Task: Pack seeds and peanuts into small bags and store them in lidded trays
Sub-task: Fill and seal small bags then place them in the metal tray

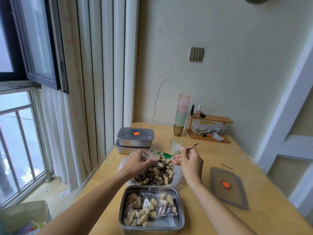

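Now, left hand (137, 162) grip pinching small bag (147, 154), right hand (189, 161) grip holding spoon (169, 162)

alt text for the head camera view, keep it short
A person's right hand holds a metal spoon over a heap of sunflower seeds and peanuts, while the left hand holds a small clear bag beside it. Nearer, an open steel tray holds filled bags; a lid lies on the wooden table to the right.
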